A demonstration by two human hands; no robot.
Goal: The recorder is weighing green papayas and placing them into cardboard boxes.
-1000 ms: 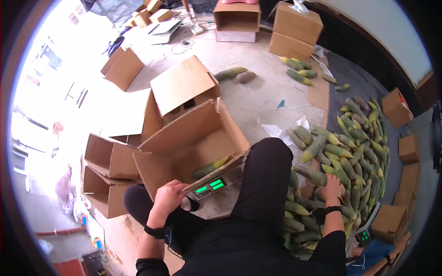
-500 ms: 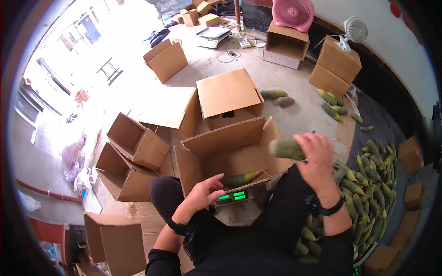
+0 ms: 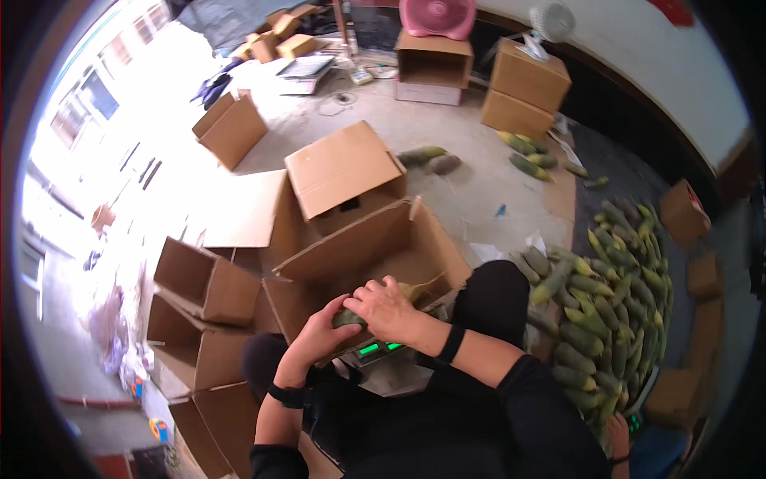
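Green oblong radish in brown cardboard carton; left hand and right hand half-curled over it, grip unclear. Grey concrete floor; pink fan beyond.

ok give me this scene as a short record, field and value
left hand: the person's left hand, at a green vegetable, grip partly hidden
right hand: the person's right hand, beside the left, fingers over the vegetable
container: open cardboard box
display: green-lit, below box's near edge
right side: vegetable pile
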